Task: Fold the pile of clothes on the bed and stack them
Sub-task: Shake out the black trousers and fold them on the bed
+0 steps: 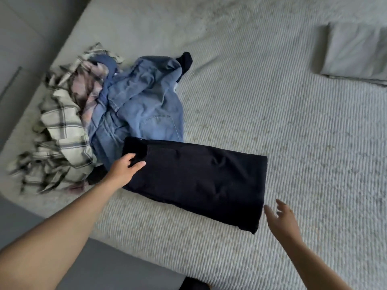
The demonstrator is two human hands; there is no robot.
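Nearest the camera, at the near edge of the bed (293, 122), the right hand (280, 218) hangs just beside the near corner of the dark garment (194, 183) with its fingers spread loose, holding nothing and not touching the cloth. That garment lies flat as a folded oblong on the ribbed cover, probably laid there so it can be halved once more or serve as the base of the stack. At its far left corner the left hand (125, 169) rests on the cloth, thumb on top and fingers reaching the edge; whether they pinch it or only press it I cannot tell. Just behind, the unfolded pile waits: blue jeans (142, 105) touching the dark garment's far edge, a plaid shirt (60, 126) heaped to their left, a scrap of another dark piece (185, 59) at the back. The jeans crowd the left corner and may get dragged along. Farther off, well apart on the right, lies a grey pillow (356, 53).
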